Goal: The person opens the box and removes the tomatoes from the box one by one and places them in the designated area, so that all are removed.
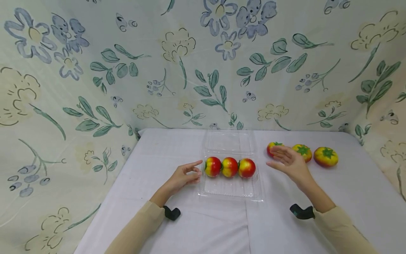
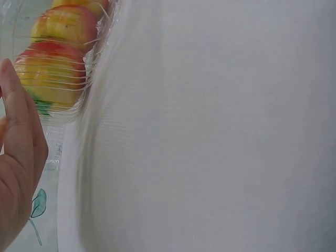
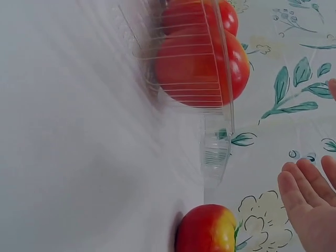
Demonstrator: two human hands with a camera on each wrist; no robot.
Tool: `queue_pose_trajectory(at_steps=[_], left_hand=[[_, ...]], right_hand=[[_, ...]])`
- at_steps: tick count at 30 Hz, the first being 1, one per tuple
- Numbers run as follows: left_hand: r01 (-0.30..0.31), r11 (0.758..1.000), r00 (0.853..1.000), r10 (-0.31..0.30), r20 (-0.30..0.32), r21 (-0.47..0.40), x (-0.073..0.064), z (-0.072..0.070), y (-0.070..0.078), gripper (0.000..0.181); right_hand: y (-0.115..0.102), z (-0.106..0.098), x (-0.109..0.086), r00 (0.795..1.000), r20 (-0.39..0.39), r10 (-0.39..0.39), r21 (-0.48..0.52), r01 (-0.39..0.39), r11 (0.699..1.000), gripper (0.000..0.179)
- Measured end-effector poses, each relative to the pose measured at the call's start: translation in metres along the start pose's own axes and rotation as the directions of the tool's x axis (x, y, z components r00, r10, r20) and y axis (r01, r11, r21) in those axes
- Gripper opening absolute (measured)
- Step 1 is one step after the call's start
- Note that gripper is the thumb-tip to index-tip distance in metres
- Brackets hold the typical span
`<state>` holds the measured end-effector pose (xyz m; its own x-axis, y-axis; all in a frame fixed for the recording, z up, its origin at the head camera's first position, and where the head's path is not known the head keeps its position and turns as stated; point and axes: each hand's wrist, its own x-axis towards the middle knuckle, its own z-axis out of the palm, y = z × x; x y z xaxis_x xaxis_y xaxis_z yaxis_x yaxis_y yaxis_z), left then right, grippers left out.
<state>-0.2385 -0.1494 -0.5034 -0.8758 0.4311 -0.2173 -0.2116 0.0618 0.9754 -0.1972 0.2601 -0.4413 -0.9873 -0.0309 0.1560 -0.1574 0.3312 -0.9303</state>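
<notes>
A clear plastic clamshell box (image 1: 229, 192) lies with its lid (image 1: 229, 141) folded back. Three red-and-yellow tomato-like fruits (image 1: 229, 167) sit in a row along the box's hinge side. At the box's left wall is my left hand (image 1: 182, 178), its fingertips right at the rim and its fingers fairly straight in the left wrist view. Between the box and the loose fruits hovers my right hand (image 1: 293, 167), fingers extended, thumb apart, nothing in its grasp. It partly covers the nearest loose fruit (image 1: 272, 149) in the head view.
Two more loose fruits with green leafy tops, a middle one (image 1: 302, 152) and a right-hand one (image 1: 326, 157), lie at the table's back right. White cloth covers the table (image 1: 168, 151). Behind it hangs a floral curtain (image 1: 190, 95).
</notes>
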Motion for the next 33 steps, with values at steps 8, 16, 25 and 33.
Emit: queue_pose_trajectory(at_steps=[8, 16, 25, 33], left_hand=[[0.003, 1.0, 1.0, -0.003, -0.001, 0.002, 0.0, 0.0, -0.001, 0.059], [-0.001, 1.0, 1.0, 0.001, 0.0, -0.001, 0.0, 0.0, -0.001, 0.059], [0.004, 1.0, 1.0, -0.004, -0.002, 0.014, 0.0, -0.001, -0.002, 0.059], [-0.007, 1.0, 1.0, 0.007, 0.003, 0.007, 0.0, -0.001, -0.003, 0.059]], right_hand=[[0.003, 0.017, 0.001, 0.997, 0.058, -0.044, -0.002, 0.045, 0.999, 0.064], [0.013, 0.031, 0.005, 0.99, 0.116, -0.085, -0.048, 0.091, 0.995, 0.061], [0.015, 0.043, 0.005, 0.986, 0.13, -0.104, -0.109, 0.118, 0.987, 0.061], [0.017, 0.053, 0.008, 0.987, 0.129, -0.096, -0.154, 0.116, 0.981, 0.061]])
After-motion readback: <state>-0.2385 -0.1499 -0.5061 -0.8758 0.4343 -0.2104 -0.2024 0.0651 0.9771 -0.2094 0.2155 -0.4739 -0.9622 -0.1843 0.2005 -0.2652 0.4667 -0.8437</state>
